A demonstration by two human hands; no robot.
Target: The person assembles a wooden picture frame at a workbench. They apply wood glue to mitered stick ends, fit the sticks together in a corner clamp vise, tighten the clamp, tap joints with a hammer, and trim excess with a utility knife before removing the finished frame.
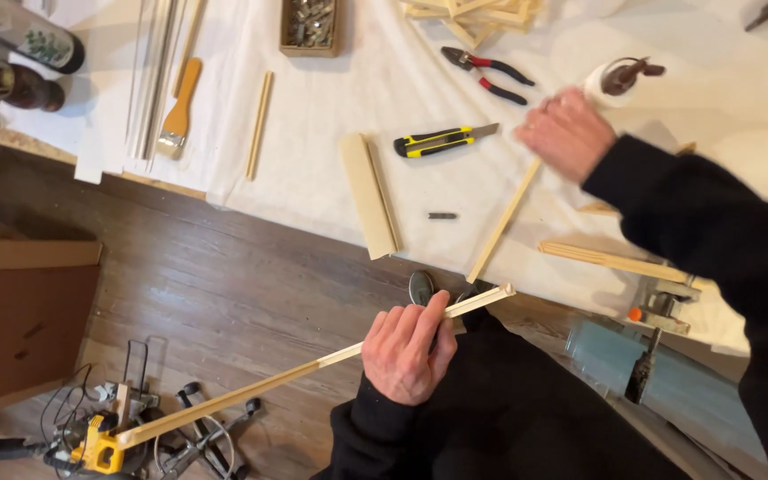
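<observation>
Your left hand point(406, 348) is wrapped shut around a long wooden strip point(313, 364), gripping it near its upper end, just off the edge of the counter point(331, 191). The far end of the strip slants down over the floor toward the yellow power tool point(100, 444). Your right hand point(569, 133) is blurred above the counter; it seems loosely curled at the top of a second thin strip point(501, 222), but I cannot tell whether it actually holds it.

Held so close to one end, the long strip can, in my judgement, sag, swing and knock the tool or its cables below. The second strip, hanging partly over the counter edge, could slide off if your right hand brushes it. The yellow-and-black utility knife point(442, 140) lies just beyond that strip with its blade out, so a blind reach there risks a cut.

Beyond the knife sits a small open brown box point(311, 27) of metal fasteners. Far left of the knife, a dark bottle point(24, 36) bears a pale label with green leaf print.
</observation>
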